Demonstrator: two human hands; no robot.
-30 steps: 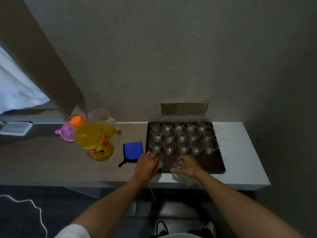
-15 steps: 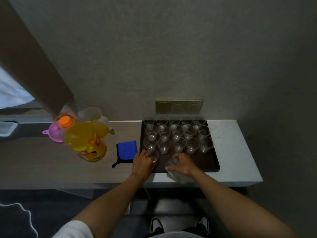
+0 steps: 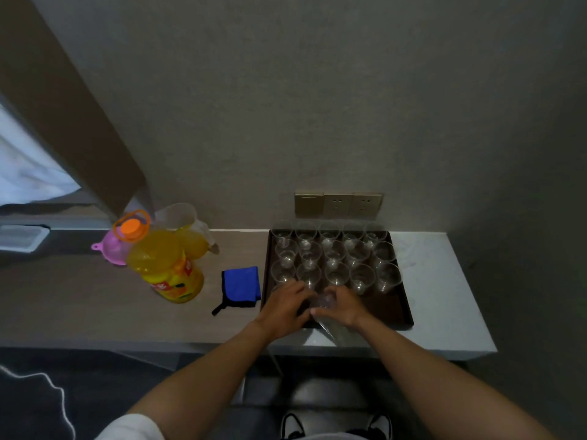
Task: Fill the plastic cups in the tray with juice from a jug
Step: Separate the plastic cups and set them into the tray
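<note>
A dark tray [image 3: 394, 311] on the table holds several rows of empty clear plastic cups [image 3: 336, 274]. My right hand [image 3: 344, 304] grips a tilted stack of clear cups [image 3: 328, 328] over the tray's front edge. My left hand [image 3: 286, 304] is beside it, its fingers closed on the cup at the stack's upper end. A clear jug [image 3: 190, 239] with orange juice stands at the far left behind a large juice bottle [image 3: 168, 271] with an orange cap. No cup shows any juice.
A blue cloth [image 3: 241, 285] lies between the bottle and the tray. A pink funnel [image 3: 109, 249] sits behind the bottle. Wall sockets [image 3: 338, 204] are just behind the tray. The white table end [image 3: 444, 296] extends right of the tray. My shoes show below the table.
My left hand left the cup it set at the tray's front left corner and moved right to the stack. The right hand stayed on the stack. The camera shifted slightly.
</note>
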